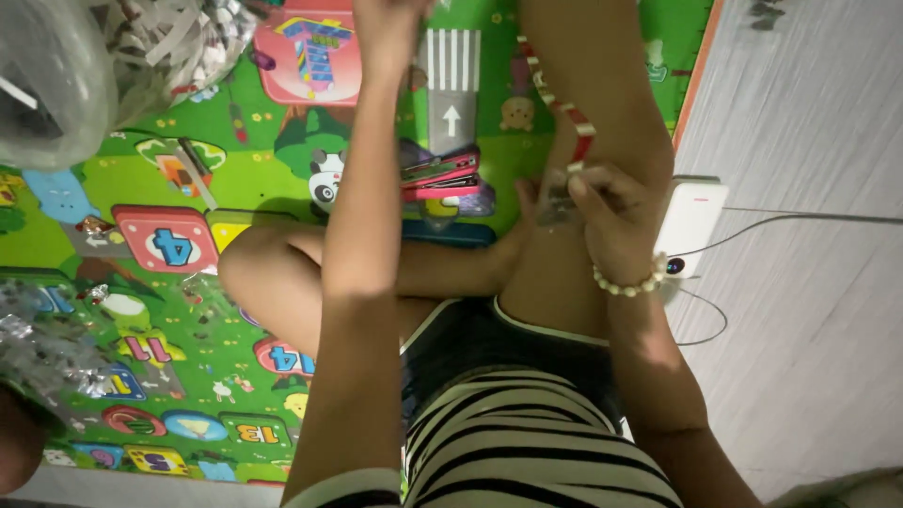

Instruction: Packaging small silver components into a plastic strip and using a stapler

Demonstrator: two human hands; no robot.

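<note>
A: Head view status?

B: Red-and-white strip runs across my raised knee, lower end near my right hand. That hand sits on the knee, fingers curled together and pinching a small silvery bit at the strip's end. What the bit is, too blurred to tell.

A: Left hand?

B: My left hand is stretched forward, mostly cut off by the top edge. Can't tell if it's closed or holding anything.

A: Nearby?

B: Red stapler lies on the play mat between my arms, just beside my left forearm, apart from both hands. Bead bracelet on my right wrist. White power bank with a cable on the grey floor, just right of the knee. Clear bag of shredded paper top left on the mat. Crinkled silver foil at the left edge.
</note>
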